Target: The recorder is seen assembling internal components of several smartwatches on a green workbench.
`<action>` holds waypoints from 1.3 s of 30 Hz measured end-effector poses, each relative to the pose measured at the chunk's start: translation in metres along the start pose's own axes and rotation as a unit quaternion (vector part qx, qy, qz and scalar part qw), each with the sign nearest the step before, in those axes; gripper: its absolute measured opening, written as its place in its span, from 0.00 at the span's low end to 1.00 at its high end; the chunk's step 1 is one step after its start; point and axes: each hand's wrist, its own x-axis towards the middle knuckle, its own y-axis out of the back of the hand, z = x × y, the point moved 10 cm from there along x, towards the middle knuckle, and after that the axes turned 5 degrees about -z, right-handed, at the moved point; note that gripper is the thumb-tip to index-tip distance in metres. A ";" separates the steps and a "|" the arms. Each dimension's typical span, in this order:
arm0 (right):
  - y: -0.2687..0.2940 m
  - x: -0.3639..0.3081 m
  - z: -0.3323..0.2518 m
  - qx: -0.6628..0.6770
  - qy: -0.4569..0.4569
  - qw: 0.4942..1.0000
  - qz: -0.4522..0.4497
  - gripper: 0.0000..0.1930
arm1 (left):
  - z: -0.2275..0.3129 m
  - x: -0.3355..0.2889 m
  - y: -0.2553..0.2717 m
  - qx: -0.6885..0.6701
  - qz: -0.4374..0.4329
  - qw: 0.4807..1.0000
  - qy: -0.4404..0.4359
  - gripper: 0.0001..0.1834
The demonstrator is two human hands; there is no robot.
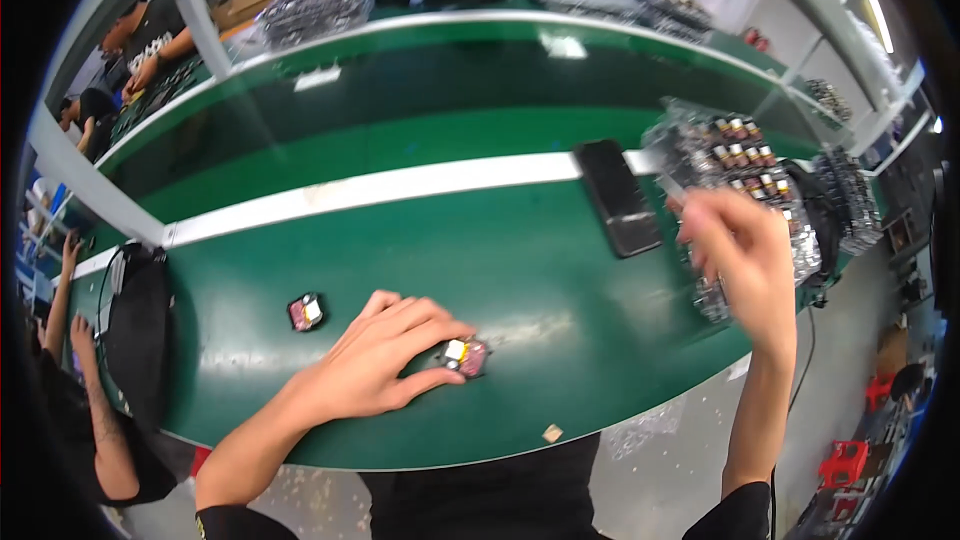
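My left hand (385,355) rests on the green tabletop (480,270), its thumb and index finger closed on the sides of a small electronic part (472,360). That part has a dark rim, a reddish-brown face and white and yellow pieces. A similar small part (306,311) lies by itself to the left of the hand. On the right, my right hand (738,250) is raised over the near part of a clear plastic tray (712,300) with rows of small parts. Its fingers are curled together; what is between them, if anything, is too blurred to make out.
A black phone (618,198) lies left of the tray. More stacked trays (848,200) stand at the far right. A black bag (138,335) lies at the table's left end, by a co-worker's arm (105,420). A small tan square (552,433) is near the front edge.
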 end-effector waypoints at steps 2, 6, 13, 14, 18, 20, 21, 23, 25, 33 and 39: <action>-0.049 -0.029 -0.011 0.027 0.043 0.997 -0.061 0.07 | 0.000 0.006 -0.002 0.006 0.005 1.000 -0.009 0.29; -0.122 -0.055 0.002 0.172 0.032 0.974 -0.143 0.08 | -0.004 0.014 -0.004 -0.013 0.008 1.000 -0.012 0.31; -0.155 -0.065 0.013 0.119 0.085 0.981 -0.127 0.09 | -0.006 0.009 -0.004 -0.015 0.009 1.000 0.005 0.32; -0.157 -0.065 0.014 0.119 0.081 0.981 -0.130 0.09 | -0.007 0.009 -0.004 -0.016 0.009 1.000 0.005 0.32; -0.161 -0.061 0.008 0.101 0.103 0.980 -0.139 0.08 | -0.008 0.009 -0.004 -0.016 0.010 1.000 0.005 0.32; -0.164 -0.061 0.005 0.098 0.107 0.978 -0.148 0.07 | -0.007 0.009 -0.002 -0.015 0.008 1.000 0.007 0.32; -0.163 -0.061 0.004 0.093 0.111 0.979 -0.144 0.07 | -0.007 0.009 -0.001 -0.012 0.007 1.000 0.008 0.32; -0.162 -0.061 0.003 0.086 0.116 0.980 -0.139 0.07 | -0.007 0.009 -0.002 -0.017 0.005 1.000 0.008 0.32; -0.162 -0.062 0.004 0.089 0.117 0.979 -0.144 0.06 | -0.008 0.009 -0.004 -0.020 0.003 1.000 0.007 0.32; -0.154 -0.067 0.001 0.045 0.145 0.983 -0.107 0.10 | -0.008 0.012 0.000 -0.034 0.020 0.999 0.030 0.31; -0.152 -0.076 -0.015 -0.029 0.230 0.972 -0.044 0.13 | -0.004 0.011 0.001 -0.016 0.028 0.999 0.012 0.29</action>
